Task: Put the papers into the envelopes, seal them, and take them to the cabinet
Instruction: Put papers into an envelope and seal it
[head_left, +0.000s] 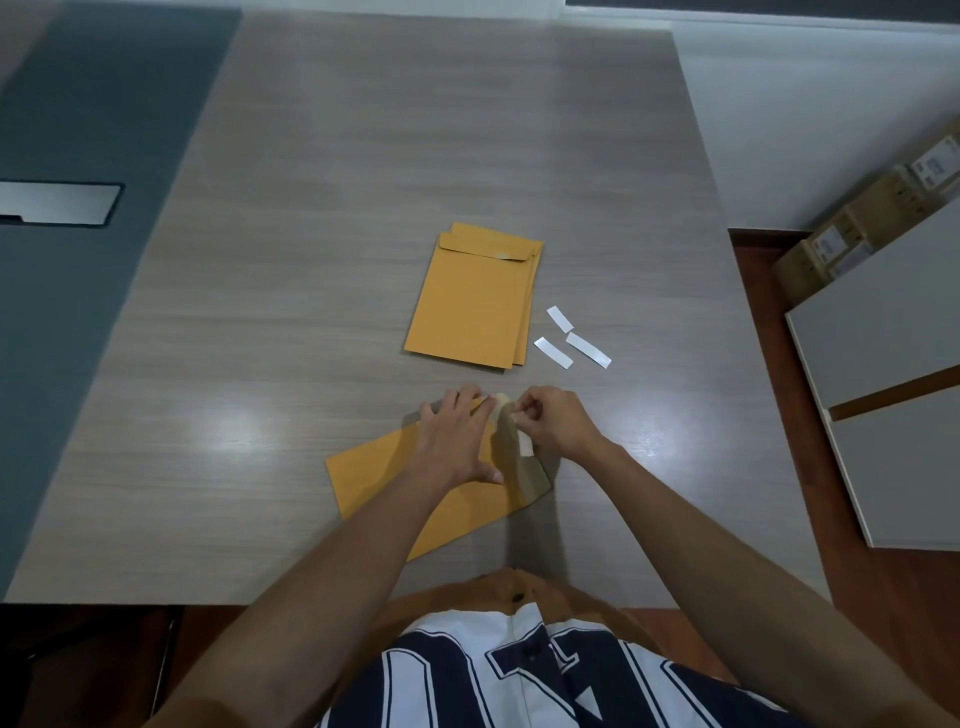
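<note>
A yellow-brown envelope (384, 483) lies slanted on the wooden table (311, 260) in front of me, its flap (524, 467) raised at the right end. My left hand (457, 436) presses flat on the envelope near the flap. At the flap's edge, the fingers of my right hand (556, 421) pinch a white adhesive strip (525, 442) that is partly peeled off. A stack of several similar envelopes (475, 301) with folded flaps lies farther back in the middle of the table. No loose papers are visible.
Three peeled white strips (571, 338) lie to the right of the stack. A grey panel with a metal plate (57, 202) borders the table on the left. On the right stand a white cabinet (883, 374) and cardboard boxes (872, 218) on the floor.
</note>
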